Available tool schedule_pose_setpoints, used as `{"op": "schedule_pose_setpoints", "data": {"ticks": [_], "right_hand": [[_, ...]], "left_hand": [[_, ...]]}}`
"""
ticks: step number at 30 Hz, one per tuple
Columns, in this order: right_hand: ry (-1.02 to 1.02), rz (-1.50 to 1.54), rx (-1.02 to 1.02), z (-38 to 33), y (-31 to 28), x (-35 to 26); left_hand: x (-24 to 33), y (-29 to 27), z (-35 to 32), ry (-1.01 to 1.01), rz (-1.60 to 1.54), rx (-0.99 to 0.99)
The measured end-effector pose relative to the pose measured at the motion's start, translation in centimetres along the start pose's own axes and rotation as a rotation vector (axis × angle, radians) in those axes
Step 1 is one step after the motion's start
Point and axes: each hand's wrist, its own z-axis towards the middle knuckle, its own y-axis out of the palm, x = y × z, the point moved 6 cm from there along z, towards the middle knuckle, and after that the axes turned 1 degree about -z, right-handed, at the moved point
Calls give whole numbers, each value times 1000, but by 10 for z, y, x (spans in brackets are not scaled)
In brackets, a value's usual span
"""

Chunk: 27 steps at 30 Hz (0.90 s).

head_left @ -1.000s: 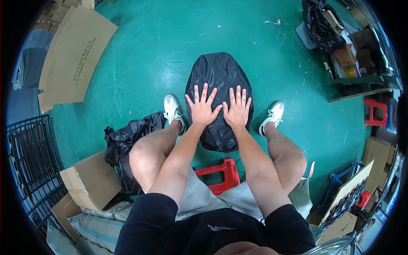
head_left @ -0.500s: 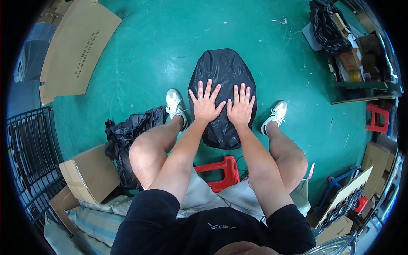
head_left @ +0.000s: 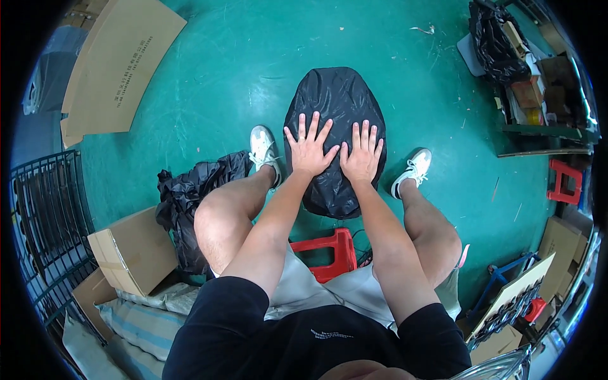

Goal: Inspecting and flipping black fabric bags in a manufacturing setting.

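Observation:
A rounded oblong thing wrapped in black plastic [head_left: 335,92] rests on the floor between my feet; the wrap hides what is inside. My left hand [head_left: 310,149] lies flat on its left half, fingers spread and pointing away from me. On the right half, my right hand [head_left: 362,155] rests palm down with its fingers apart. Both thumbs point inward, their tips close together but not touching. The plastic looks creased around and beyond my fingers. Neither hand grips anything.
A red plastic stool [head_left: 342,253] stands between my legs. Crumpled black plastic [head_left: 196,190] and a cardboard box [head_left: 136,250] lie to my left, near a black wire rack [head_left: 50,209]. A large cardboard sheet [head_left: 120,69] is far left. A cluttered shelf [head_left: 544,130] stands far right.
Both hands stay flat on the black-wrapped thing, with only a slight shift of my fingers. The whole view has moved a little.

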Motion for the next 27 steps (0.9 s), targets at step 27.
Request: {"op": "schedule_pose_setpoints", "data": {"ticks": [27], "right_hand": [[-10, -18, 20, 0, -1, -1]], "left_hand": [[1, 0, 1, 5, -11, 7]]}}
